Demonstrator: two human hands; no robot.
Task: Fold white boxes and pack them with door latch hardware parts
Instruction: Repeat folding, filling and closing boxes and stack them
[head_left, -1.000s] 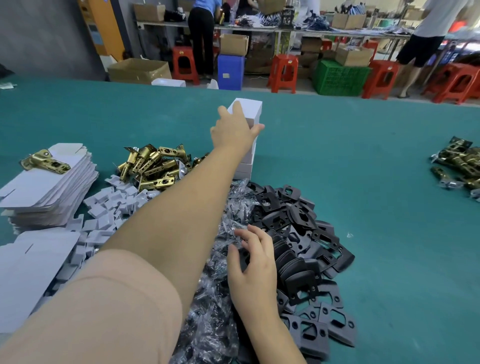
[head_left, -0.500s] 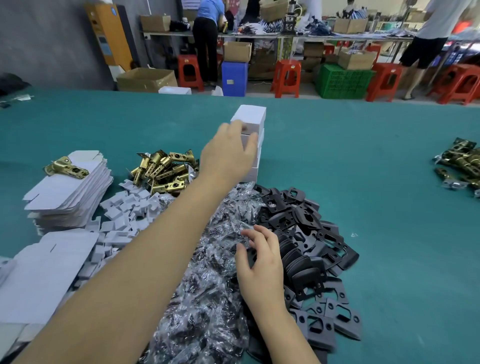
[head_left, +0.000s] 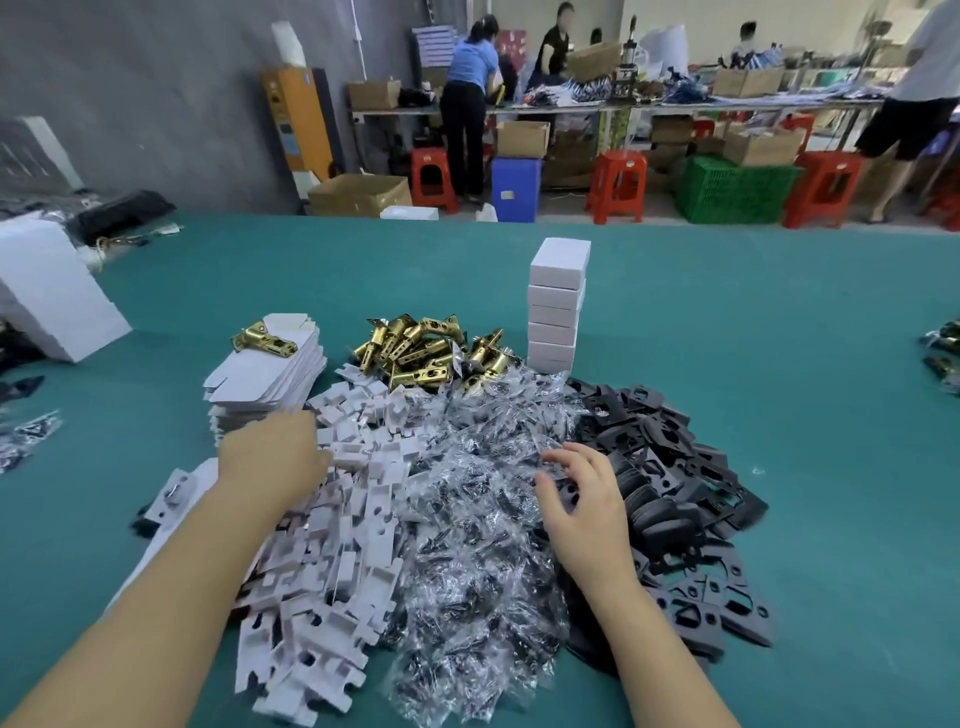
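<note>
White folded cardboard boxes (head_left: 557, 306) stood stacked beyond both hands, so a fresh box seemed due. Left hand (head_left: 272, 457), grip unclear, reached toward flat white carton blanks (head_left: 270, 366) just ahead; right hand (head_left: 582, 499) hovered released over black metal strike plates (head_left: 675, 478).

teal table (head_left: 779, 338) — white boxes (head_left: 557, 306), brass latches (head_left: 415, 351), black plates (head_left: 670, 478).

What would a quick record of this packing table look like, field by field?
surface: green table
finished goods: stack of white boxes, upright, beyond the piles
flat stock: unfolded box blanks, one brass latch lying on top
parts piles: brass latches; white card inserts; clear screw bags; black plates
left hand: at the near edge of the blanks, fingers hidden
right hand: fingers spread over bags and plates, holding nothing visible
</note>
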